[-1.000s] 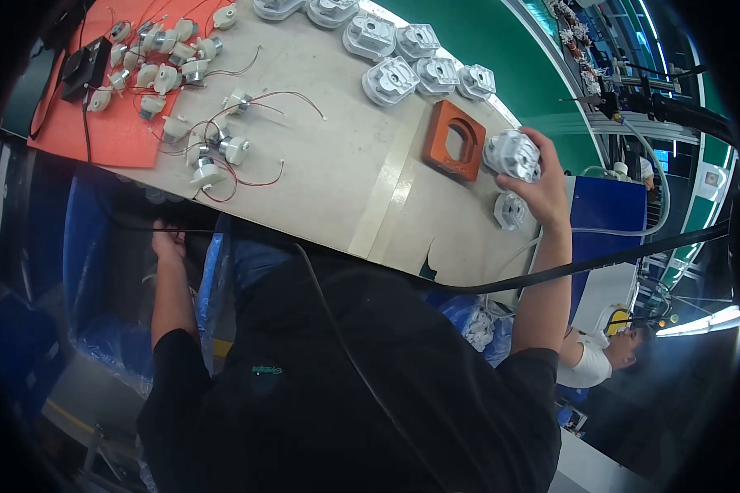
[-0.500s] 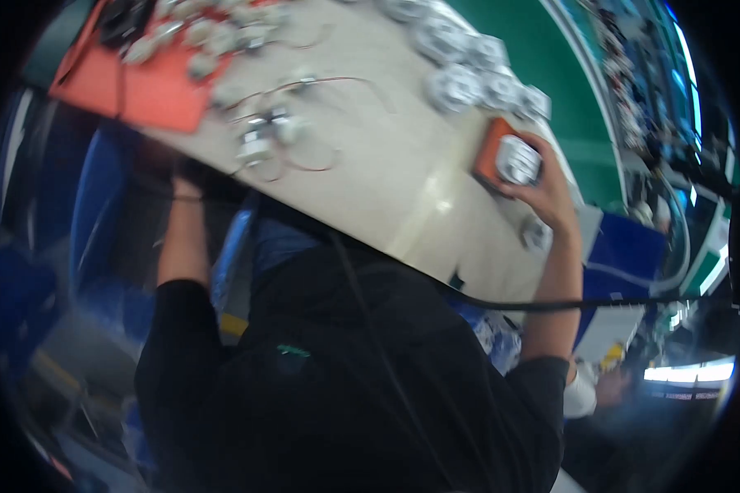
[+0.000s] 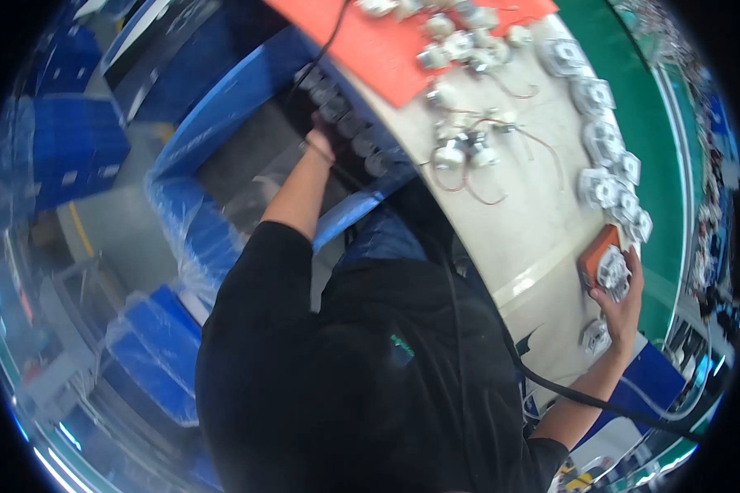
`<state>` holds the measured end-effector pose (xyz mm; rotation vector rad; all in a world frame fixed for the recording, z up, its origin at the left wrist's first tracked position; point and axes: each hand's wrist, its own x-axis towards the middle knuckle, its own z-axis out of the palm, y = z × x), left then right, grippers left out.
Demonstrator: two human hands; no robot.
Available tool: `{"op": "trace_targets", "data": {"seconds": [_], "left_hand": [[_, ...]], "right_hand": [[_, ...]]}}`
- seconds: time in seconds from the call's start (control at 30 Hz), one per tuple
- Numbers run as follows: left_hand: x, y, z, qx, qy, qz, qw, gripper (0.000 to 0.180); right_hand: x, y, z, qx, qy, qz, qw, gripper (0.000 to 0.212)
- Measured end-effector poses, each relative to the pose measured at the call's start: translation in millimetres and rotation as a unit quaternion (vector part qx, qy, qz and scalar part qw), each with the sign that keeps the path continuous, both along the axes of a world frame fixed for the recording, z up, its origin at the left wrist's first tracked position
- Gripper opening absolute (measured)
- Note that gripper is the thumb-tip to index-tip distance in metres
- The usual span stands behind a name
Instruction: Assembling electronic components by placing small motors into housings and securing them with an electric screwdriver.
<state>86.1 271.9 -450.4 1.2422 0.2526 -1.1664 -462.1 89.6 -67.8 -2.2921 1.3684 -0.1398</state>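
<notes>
My right hand (image 3: 623, 311) curls its thumb and fingers round a white plastic part (image 3: 613, 273), which sits against an orange block (image 3: 598, 253) on the table. Just below that hand lies another white part (image 3: 596, 337). My left hand (image 3: 321, 145) reaches down into a blue bin (image 3: 168, 160) beside the table; its fingers are dark and blurred, so their grip does not show. Close to the left hand, a row of pale round parts (image 3: 335, 108) lies along the bin's side.
White plastic parts (image 3: 600, 144) line the table's far edge, beside a green strip (image 3: 662, 164). Small motors with thin wires (image 3: 469, 152) lie on the table (image 3: 501, 238) and an orange sheet (image 3: 378, 66). A black cable (image 3: 567, 393) crosses my right forearm.
My view has swung left, bringing more of the bin into sight. My left hand now shows inside the bin near the round parts. The right hand stays on the white part at the orange block.
</notes>
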Motion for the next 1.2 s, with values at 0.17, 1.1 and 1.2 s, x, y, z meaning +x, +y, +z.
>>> {"op": "trace_targets", "data": {"seconds": [0.17, 1.1, 1.2], "left_hand": [[87.7, 75.4, 1.7, 0.151, -0.095, 0.327, 0.928, 0.052], [-64.1, -245.8, 360.4, 0.154, -0.815, -0.511, 0.227, 0.04], [-58.4, -256.2, 362.5, 0.182, -0.816, -0.495, 0.235, 0.042]], "right_hand": [[10.7, 8.2, 7.1, -0.037, -0.006, -0.02, 0.999, 0.11], [-47.3, 72.9, 14.7, -0.138, -0.146, -0.103, 0.974, 0.057], [-46.2, 75.9, 18.1, -0.137, -0.156, -0.091, 0.974, 0.058]]}}
